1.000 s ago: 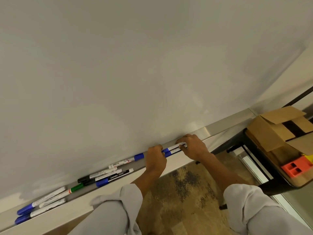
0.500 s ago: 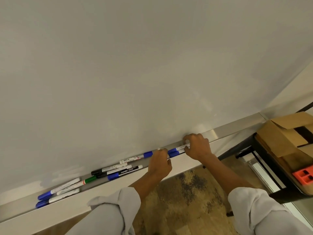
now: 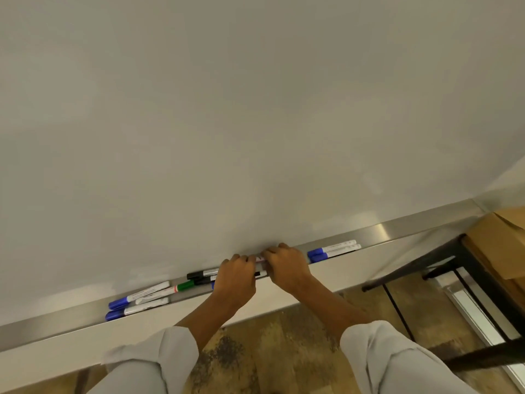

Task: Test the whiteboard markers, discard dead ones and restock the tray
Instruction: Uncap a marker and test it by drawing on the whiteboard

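Two blue pens dropped at the right, both hands now on the next pen mid-tray.
Left hand (image 3: pixel 235 275) and right hand (image 3: pixel 285 264) sit almost touching, fingers curled over a white pen with red print (image 3: pixel 260 259) in the tray (image 3: pixel 380 231); exact pinch hidden, looks like both grip its barrel. A second ago they held a blue-capped pair; that pair of blue pens (image 3: pixel 332 249) now lies free in the tray, just right of the right hand. Hands have shifted left to the middle bunch: black pens (image 3: pixel 203 274) and a green pen (image 3: pixel 186 285) beside the left hand, more blue pens (image 3: pixel 136 302) well left. Whiteboard (image 3: pixel 255 109) above shows no fresh test stroke. Cardboard box (image 3: pixel 500 240) on the black stand far right. Likely sorting or grouping before testing; nothing discarded yet that I can see.
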Demonstrator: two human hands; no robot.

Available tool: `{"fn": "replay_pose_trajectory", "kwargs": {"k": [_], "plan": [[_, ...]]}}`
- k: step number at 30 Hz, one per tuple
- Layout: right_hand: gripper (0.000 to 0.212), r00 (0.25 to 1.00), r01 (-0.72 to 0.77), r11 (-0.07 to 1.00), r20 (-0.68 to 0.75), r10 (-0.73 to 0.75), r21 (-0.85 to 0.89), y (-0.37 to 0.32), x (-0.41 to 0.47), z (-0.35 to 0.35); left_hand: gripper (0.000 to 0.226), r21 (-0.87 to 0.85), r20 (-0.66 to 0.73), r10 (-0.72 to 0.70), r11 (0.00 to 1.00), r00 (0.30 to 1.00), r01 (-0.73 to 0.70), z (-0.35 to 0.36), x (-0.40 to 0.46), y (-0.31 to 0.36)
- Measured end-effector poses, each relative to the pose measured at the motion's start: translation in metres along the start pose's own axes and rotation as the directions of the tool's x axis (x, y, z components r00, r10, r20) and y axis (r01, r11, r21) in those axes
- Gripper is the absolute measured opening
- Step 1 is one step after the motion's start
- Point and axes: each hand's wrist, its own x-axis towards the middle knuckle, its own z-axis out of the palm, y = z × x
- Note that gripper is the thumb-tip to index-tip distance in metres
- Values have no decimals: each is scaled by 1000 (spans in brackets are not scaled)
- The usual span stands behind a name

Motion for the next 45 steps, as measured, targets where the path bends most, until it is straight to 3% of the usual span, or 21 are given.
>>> {"fn": "replay_pose_trajectory", "kwargs": {"k": [5,9,17,20,23,26,28,32,40,45], "plan": [[24,995,73,980,84,-59,-184,-14,17,6,28,-49,11,-18,999,1000,19,-3,-18,-23],[25,993,111,968,66,-98,-223,-14,17,8,25,-94,-26,-11,996,1000,8,-9,-27,-36],[14,960,181,973,-190,-206,-142,-25,5,-24,37,-210,-174,42,975,984,-79,-35,-43,-62],[21,910,215,975,-373,-180,54,-43,5,-44,58,-264,-229,91,953,969,-151,-50,-51,-69],[14,887,283,830,-460,-35,481,-73,10,-73,71,-316,-278,122,925,953,-210,-73,-63,-80],[7,940,252,466,-329,91,848,-112,17,-107,69,-345,-303,134,908,944,-240,-103,-75,-99],[6,969,195,290,-230,92,937,-135,21,-129,58,-367,-326,160,887,932,-281,-125,-85,-113],[6,964,237,262,-260,60,936,-175,27,-166,23,-351,-435,209,857,876,-378,-176,-109,-143],[26,914,406,205,-398,-79,891,-248,42,-242,25,-136,-485,295,905,823,-404,-276,-155,-191],[18,852,518,147,-492,-178,843,-273,52,-285,25,-18,-598,285,930,749,-367,-327,-174,-214]]}}
